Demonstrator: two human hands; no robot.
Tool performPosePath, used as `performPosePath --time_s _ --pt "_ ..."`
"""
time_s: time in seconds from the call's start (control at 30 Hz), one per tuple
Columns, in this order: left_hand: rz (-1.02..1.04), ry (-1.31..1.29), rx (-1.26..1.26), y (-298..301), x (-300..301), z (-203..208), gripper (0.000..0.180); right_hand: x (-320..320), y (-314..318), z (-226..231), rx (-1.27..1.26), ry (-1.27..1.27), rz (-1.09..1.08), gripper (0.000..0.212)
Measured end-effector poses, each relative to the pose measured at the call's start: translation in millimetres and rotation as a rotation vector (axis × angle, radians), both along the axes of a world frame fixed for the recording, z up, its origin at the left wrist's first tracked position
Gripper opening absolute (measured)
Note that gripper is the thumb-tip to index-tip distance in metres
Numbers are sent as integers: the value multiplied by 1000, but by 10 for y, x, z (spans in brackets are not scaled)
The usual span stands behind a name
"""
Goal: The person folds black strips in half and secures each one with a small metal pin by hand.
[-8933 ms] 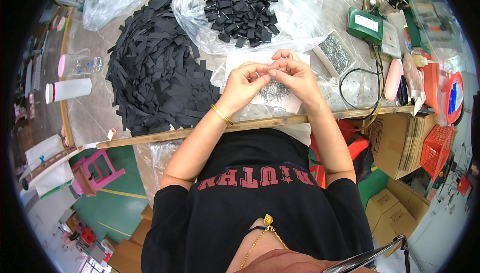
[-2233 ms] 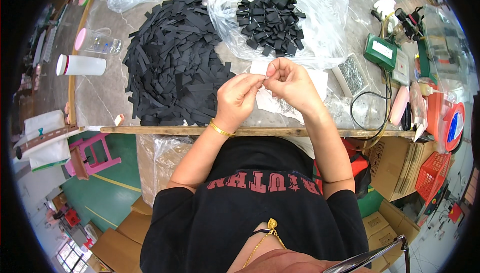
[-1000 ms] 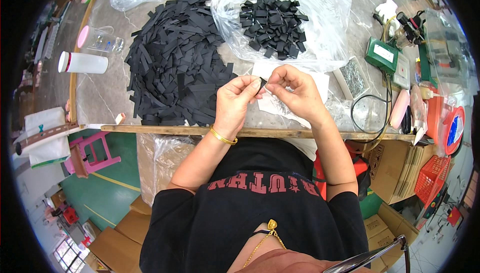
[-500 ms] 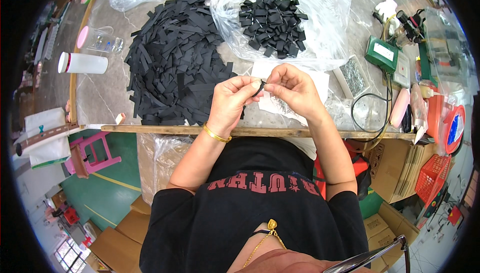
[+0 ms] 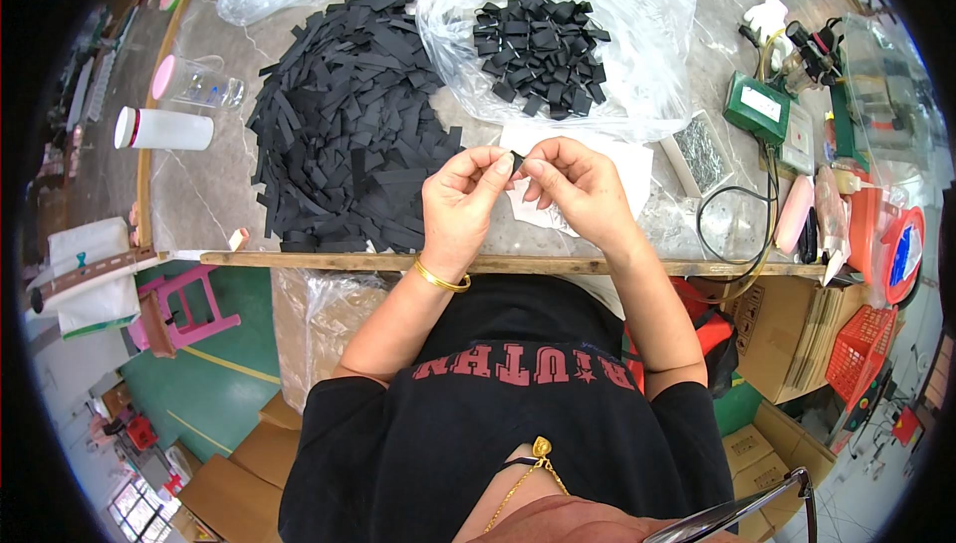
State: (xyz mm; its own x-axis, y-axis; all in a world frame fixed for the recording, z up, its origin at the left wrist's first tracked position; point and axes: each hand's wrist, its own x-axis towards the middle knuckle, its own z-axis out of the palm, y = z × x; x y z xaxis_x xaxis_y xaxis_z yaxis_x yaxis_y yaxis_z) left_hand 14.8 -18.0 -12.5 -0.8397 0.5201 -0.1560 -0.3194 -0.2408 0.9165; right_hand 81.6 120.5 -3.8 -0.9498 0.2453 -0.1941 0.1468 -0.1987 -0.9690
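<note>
Black and small, the strip (image 5: 516, 160) is pinched between thumb and forefinger of my left hand (image 5: 458, 205), which is nearly closed. My right hand (image 5: 583, 190) is at its edge, thumb and finger drawn together, the other fingers curled; I cannot tell whether it grips anything. A gold bangle (image 5: 441, 276) circles my left wrist. Beneath my hands a white sheet (image 5: 630, 167) lies on the grey surface (image 5: 189, 205). To the left spreads a heap of flat black strips (image 5: 344, 135); beyond, folded black pieces (image 5: 543, 50) rest on clear plastic (image 5: 642, 45). Right of the sheet stands an open white box (image 5: 679, 167) of thin metal pieces (image 5: 705, 150), then a green box (image 5: 757, 108)
</note>
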Motion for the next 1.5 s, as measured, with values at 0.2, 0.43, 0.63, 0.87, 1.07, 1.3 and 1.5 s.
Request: performPosePath --time_s 0.2,0.43,0.63,0.87,1.07,1.3,1.5 --pt "-4 -12 29 -2 2 -4 13 4 8 19 -44 26 19 10" --pt "-34 -23 42 -15 -18 -9 14 0 40 47 -88 29 47 10" --pt "-96 -40 39 -34 -68 42 14 10 45 30 -136 35 48 12" --pt "-171 4 -14 -35 -116 96 14 8 5 -25 -162 22 -16 15" --pt "-6 40 16 15 -16 46 14 12 -61 -42 -154 56 -108 14" --pt "-13 -57 120 14 -39 -29 18 13 -80 -38 -181 82 -139 14" --pt "-24 -126 141 5 -50 -37 21 -2 -129 -48 -197 71 -190 16"
